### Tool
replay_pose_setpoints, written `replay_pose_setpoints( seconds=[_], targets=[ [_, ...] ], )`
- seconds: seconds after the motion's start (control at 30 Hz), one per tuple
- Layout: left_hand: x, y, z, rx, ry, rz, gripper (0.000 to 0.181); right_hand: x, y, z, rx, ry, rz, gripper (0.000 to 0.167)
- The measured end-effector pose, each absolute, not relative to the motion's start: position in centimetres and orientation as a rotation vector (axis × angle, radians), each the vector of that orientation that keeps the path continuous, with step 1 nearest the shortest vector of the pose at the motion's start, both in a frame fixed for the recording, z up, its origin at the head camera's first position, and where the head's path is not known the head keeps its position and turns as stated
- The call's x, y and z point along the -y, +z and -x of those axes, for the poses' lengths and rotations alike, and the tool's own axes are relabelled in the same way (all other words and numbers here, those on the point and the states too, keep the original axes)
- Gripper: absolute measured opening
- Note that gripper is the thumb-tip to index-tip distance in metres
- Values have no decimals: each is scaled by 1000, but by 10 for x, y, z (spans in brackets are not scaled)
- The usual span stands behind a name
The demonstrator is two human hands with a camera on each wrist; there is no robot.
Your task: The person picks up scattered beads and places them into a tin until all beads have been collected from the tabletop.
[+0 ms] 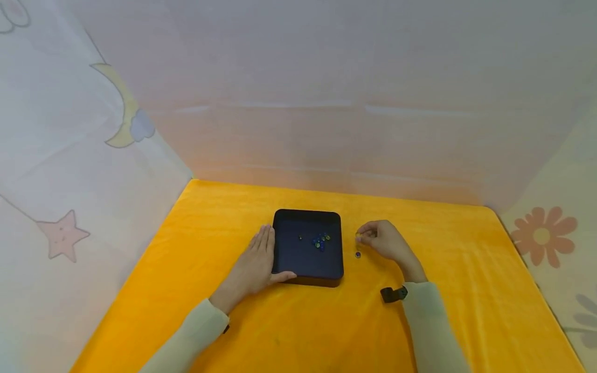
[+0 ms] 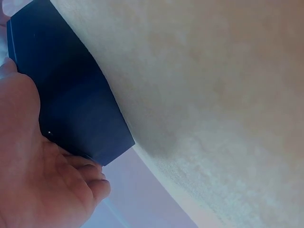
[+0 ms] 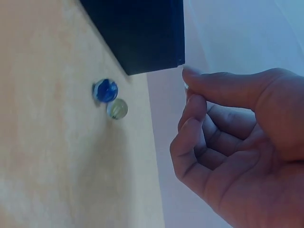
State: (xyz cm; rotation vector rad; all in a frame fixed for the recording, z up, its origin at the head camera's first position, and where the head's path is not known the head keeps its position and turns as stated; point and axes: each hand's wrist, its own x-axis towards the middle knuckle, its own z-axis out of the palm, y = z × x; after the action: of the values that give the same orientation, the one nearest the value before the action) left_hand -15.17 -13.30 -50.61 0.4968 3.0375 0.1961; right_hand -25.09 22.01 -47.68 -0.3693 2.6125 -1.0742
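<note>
A shallow black square tray (image 1: 294, 259) lies on the yellow cloth with several blue and yellowish glass marbles (image 1: 320, 242) inside. My left hand (image 1: 254, 264) rests against its left side, fingers straight along the wall and thumb along the front rim. To the right of the tray, my right hand (image 1: 384, 241) is above the cloth, thumb and index fingertips pinched together. A sliver of a glassy marble (image 3: 186, 86) shows between those fingertips, mostly hidden. Below them on the cloth, the right wrist view shows a blue marble (image 3: 105, 90) beside a clear yellowish marble (image 3: 117, 109).
Yellow cloth (image 1: 224, 217) covers the table. Pale fabric walls (image 1: 298, 129) stand at the back and both sides, printed with a moon, a star and flowers. A black strap (image 1: 393, 295) sits at my right wrist.
</note>
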Motion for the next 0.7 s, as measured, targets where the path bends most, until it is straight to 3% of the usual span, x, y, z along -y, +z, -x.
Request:
replay_pose_setpoints(
  seconds=[0.7],
  targets=[
    [136,-506,153,-3059,202,-516,123,-171,-451,253,-2606,-1218,466,26]
  ],
)
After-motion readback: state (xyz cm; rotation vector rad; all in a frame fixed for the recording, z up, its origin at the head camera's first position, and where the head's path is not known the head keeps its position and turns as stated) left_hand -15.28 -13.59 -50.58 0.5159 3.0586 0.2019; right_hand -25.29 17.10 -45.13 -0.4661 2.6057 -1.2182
